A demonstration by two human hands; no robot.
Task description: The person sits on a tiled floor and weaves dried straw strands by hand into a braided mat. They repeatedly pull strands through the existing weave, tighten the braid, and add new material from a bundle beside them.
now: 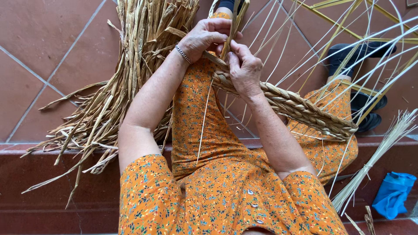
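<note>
1. Over the lap, head view: both hands meet at the near end of a thick plaited straw braid (pixel 300 109), w/ the braid running down-right across the right knee.
2. Left hand (pixel 204 37) is closed, fingers curled round a few dry strands (pixel 233 26) that stick upward; silver bracelet (pixel 183 54) on the wrist.
3. Right hand (pixel 244 69) is pinched shut on the braid's working end, thumb & fingers pressing the strands just below the left hand; the two hands touch.
4. One thin pale strand (pixel 203 124) hangs from the hands down over the left thigh.
5. Person wears an orange flowered dress (pixel 217 191), seated on a dark red step (pixel 48 187); black shoes (pixel 365 109) show at upper right.
6. Left of the legs: big bundle of dried rush leaves (pixel 130 74) lying on the red tiled floor (pixel 39 39), ends spilling over the step edge.
7. Right side: long pale stalks arc across the view; a tied sheaf of thin straw (pixel 379 152) leans by the right knee, w/ a blue cloth (pixel 394 193) just beside it on the step.
</note>
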